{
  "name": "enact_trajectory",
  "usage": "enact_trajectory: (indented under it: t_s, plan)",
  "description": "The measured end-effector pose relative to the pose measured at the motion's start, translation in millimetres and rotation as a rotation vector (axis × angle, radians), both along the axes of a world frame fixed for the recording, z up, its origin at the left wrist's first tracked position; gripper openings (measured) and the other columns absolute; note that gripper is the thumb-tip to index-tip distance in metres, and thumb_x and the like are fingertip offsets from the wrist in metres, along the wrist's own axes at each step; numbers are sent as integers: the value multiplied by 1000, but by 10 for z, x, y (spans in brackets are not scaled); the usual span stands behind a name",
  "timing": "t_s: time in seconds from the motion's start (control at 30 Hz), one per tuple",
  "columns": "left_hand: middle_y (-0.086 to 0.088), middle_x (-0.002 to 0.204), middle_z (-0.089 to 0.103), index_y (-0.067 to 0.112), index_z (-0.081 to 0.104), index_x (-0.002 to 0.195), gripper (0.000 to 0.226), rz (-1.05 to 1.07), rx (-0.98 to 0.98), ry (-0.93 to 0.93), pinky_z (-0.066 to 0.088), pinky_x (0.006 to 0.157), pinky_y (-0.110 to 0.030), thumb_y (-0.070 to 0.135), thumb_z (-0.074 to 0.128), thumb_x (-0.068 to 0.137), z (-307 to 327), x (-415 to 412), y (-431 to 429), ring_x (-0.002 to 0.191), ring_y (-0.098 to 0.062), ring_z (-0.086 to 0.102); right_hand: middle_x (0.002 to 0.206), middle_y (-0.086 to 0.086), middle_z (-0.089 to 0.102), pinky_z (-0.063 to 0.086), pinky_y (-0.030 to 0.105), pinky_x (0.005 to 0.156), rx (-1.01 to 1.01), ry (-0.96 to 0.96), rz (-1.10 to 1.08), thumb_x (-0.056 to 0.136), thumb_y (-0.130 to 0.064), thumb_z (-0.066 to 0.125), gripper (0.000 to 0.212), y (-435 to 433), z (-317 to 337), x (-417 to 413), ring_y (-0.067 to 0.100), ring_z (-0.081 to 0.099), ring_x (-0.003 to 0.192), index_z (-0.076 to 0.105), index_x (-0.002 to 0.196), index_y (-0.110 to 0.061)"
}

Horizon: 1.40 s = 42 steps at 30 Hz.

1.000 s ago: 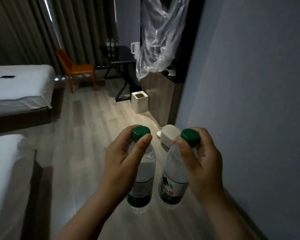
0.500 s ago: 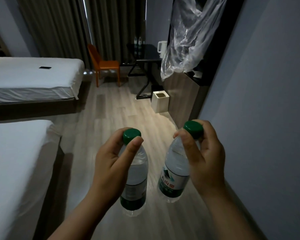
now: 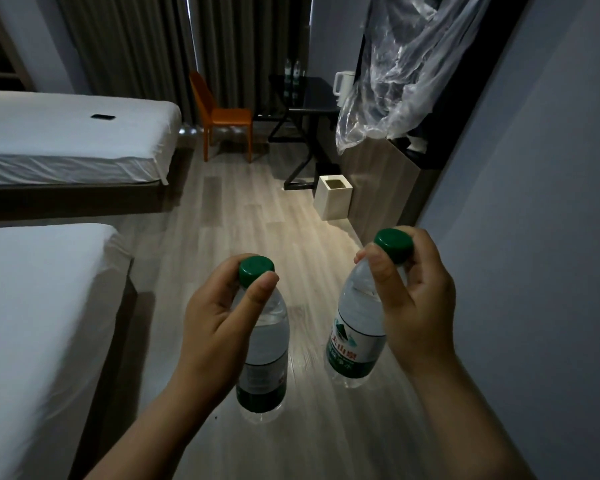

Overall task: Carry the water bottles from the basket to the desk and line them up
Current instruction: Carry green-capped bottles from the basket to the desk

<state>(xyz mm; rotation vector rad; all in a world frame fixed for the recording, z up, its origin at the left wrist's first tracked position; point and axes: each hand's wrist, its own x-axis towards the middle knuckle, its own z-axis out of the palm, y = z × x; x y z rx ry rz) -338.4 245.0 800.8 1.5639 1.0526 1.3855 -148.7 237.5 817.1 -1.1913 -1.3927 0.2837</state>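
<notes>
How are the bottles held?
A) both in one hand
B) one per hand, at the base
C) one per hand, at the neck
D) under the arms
C: the left hand pinches the left bottle at its neck, and the right hand pinches the right bottle the same way.

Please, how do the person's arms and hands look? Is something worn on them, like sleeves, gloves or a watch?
The left hand and right hand wear no gloves, and no ring shows on the visible fingers. The left forearm and right forearm are uncovered down to the picture's lower edge: no sleeve, watch or bracelet is seen. The thumbnails look short.
</notes>
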Motion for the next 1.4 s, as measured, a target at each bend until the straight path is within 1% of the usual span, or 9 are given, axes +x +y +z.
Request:
enact_trajectory:
  t_s: [0.1, 0.2, 0.33, 0.57, 0.8, 0.93, 1.07, 1.2, 1.4]
  plan:
    - [-3, 84, 64, 16, 64, 91, 38, 2, -5, 0, 51, 71, -29, 49, 49, 81, 87, -240, 133, 78, -18, 62, 85, -3, 66, 50, 14, 69, -26, 9, 13, 88, -46, 50, 17, 152, 89, -214, 6, 63, 81, 51, 93, -30]
    - [-3, 83, 65, 16, 64, 92, 40, 2, -14, -13, 50, 68, -20, 51, 49, 79, 195, -514, 390, 78, -17, 62, 83, -1, 66, 46, 9, 68, -21, -17, 11, 89, -42, 52, 24, 372, 168, -459, 6, 62, 79, 54, 93, -19]
    - [-3, 83, 63, 14, 63, 93, 42, -43, 29, -14, 47, 70, -26, 51, 49, 79, 303, -872, 813, 78, -17, 60, 80, -1, 63, 44, 7, 64, 9, -49, -26, 88, -42, 53, 28, 671, 205, -815, 5, 61, 76, 54, 91, -15]
    - [0, 81, 63, 15, 63, 92, 43, -76, 80, 7, 48, 70, -20, 53, 48, 79, 474, -1221, 1762, 78, -14, 60, 78, 1, 62, 47, 15, 63, 16, -31, -67, 89, -42, 53, 27, 1458, 274, -1200, 9, 60, 73, 54, 88, -15]
    - [1, 83, 64, 15, 64, 94, 47, -49, 89, 39, 49, 74, -31, 56, 48, 78, 507, -1029, 3000, 81, -15, 62, 80, -1, 64, 49, 16, 65, 14, 3, -48, 88, -46, 53, 21, 2673, 247, -1065, 8, 62, 75, 53, 89, -25]
    - [3, 85, 64, 17, 64, 95, 44, -13, 97, 41, 51, 78, -38, 56, 51, 78, 559, -779, 3791, 83, -15, 62, 80, -5, 62, 45, 11, 62, 48, -8, -29, 87, -46, 55, 24, 3525, 288, -809, 3, 59, 72, 53, 89, -23]
    - [6, 85, 64, 18, 64, 95, 32, 35, 107, 19, 52, 79, -40, 46, 52, 83, 673, -532, 4594, 84, -13, 62, 84, -12, 62, 44, 8, 67, 45, -25, 54, 88, -45, 54, 20, 4378, 423, -542, 2, 61, 79, 54, 94, -26]
    - [6, 85, 63, 18, 63, 95, 43, 68, 149, 15, 52, 79, -37, 56, 49, 79, 777, -366, 5443, 84, -12, 62, 80, -7, 63, 44, 8, 66, 60, -41, 87, 88, -46, 53, 25, 5264, 523, -371, 5, 61, 76, 54, 91, -21]
    - [4, 84, 63, 18, 63, 93, 44, 96, 182, 35, 53, 81, -48, 57, 48, 80, 844, -289, 6583, 85, -16, 62, 77, -5, 62, 46, 14, 65, 70, -50, 107, 89, -44, 54, 26, 6445, 561, -317, 8, 61, 72, 56, 91, -18]
